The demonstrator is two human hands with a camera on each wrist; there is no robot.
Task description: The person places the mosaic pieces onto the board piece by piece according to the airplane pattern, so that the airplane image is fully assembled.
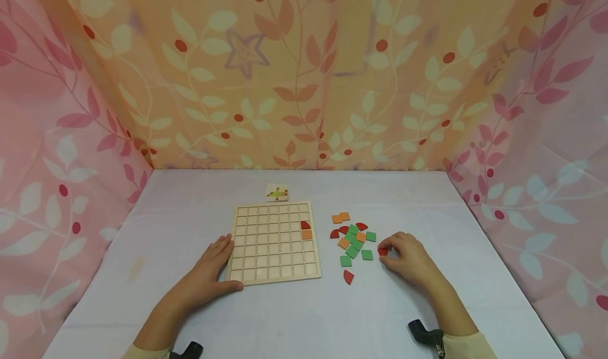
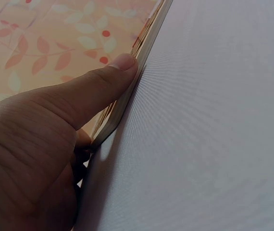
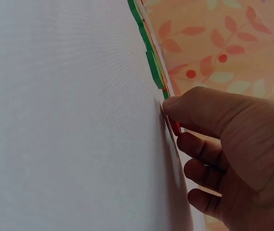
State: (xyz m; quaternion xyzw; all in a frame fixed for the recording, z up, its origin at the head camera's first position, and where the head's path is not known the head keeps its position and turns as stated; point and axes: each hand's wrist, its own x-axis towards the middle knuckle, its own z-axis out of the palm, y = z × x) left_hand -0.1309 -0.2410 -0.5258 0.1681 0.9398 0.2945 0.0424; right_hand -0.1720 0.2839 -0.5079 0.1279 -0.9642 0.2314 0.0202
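We rest our left hand point(image 1: 208, 272), thumb spread wide, against the gridded board point(image 1: 273, 249) at its right and pinch a red piece point(image 1: 382, 252) in our right hand point(image 1: 406, 254), green tiles point(image 1: 367, 255) lying just left of that hand.

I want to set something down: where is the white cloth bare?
Left of the left hand, right of the right hand, and the near side of the wooden board. Crowded where coloured pieces lie between board and right hand.
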